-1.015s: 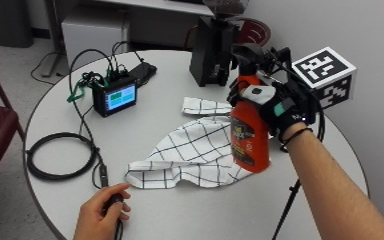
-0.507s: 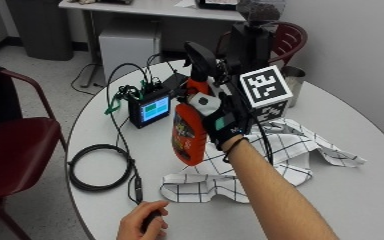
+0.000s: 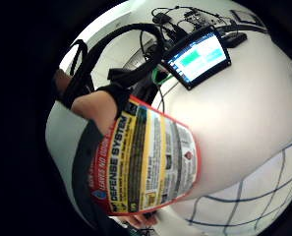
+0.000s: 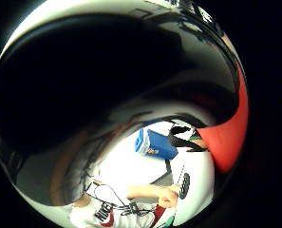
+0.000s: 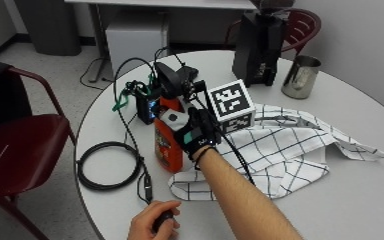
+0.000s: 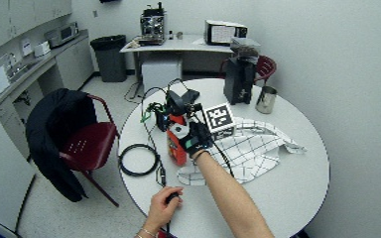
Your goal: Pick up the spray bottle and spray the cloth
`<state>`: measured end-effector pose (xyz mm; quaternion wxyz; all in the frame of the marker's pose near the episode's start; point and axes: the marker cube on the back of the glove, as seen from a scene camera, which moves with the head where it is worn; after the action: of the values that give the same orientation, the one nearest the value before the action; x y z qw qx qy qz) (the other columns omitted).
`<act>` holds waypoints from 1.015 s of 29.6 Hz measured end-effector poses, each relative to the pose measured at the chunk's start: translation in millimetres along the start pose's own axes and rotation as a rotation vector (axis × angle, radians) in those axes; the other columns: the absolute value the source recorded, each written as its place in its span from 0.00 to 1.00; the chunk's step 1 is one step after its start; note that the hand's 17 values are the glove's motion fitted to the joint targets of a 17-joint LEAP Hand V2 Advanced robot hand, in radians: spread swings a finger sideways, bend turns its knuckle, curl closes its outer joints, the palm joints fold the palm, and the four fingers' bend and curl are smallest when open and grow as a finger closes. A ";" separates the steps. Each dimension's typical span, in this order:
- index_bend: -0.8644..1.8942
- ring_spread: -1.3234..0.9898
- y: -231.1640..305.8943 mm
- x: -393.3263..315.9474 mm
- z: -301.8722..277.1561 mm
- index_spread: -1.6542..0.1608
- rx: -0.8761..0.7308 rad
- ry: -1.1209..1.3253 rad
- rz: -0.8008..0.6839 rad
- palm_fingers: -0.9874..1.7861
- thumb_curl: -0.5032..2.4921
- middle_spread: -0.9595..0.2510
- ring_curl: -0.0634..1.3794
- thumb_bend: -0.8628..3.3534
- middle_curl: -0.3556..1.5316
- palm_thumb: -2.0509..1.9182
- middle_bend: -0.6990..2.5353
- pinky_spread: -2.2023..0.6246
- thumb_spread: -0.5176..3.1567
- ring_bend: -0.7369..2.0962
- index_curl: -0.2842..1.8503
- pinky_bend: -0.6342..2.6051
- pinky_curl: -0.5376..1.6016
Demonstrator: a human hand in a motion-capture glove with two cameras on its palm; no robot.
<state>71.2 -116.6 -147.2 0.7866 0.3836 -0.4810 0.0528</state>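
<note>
Beside checked cloth (image 5: 282,150), spray bottle (image 5: 167,145) within gloved fingers (image 5: 193,135)

A red bottle (image 4: 228,137) edges the view beside a blue box (image 4: 155,144) on the floor.

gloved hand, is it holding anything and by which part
The gloved hand grips the orange spray bottle by its upper part, near the neck, with the fingers curled round it. The labelled body hangs free below the hand, beside the checked cloth.
</note>
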 end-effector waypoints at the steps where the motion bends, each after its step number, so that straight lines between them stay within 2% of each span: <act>1: 0.37 0.51 -0.9 -1.5 0.5 0.80 0.000 -0.001 -0.008 0.74 0.42 0.69 0.35 0.20 0.46 0.78 0.36 0.87 0.29 0.42 0.34 0.24 0.37; 11: 0.36 0.51 -2.4 1.7 11.4 0.80 -0.029 0.008 -0.045 0.73 0.42 0.69 0.35 0.20 0.46 0.77 0.35 0.87 0.30 0.41 0.33 0.25 0.37; 15: 0.32 0.52 8.7 7.9 14.3 0.79 -0.035 -0.032 -0.033 0.68 0.41 0.69 0.35 0.19 0.46 0.76 0.35 0.87 0.33 0.41 0.30 0.27 0.39; 21: 0.33 0.53 29.8 12.8 -16.2 0.77 -0.046 -0.022 -0.044 0.65 0.39 0.70 0.34 0.20 0.45 0.74 0.35 0.87 0.37 0.41 0.27 0.27 0.40; 30: 0.35 0.53 82.9 60.8 -67.0 0.76 -0.092 0.044 0.037 0.65 0.38 0.71 0.33 0.20 0.44 0.74 0.35 0.88 0.40 0.40 0.26 0.26 0.40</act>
<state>114.1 -32.1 -69.2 0.8127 0.3368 -0.4724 0.0539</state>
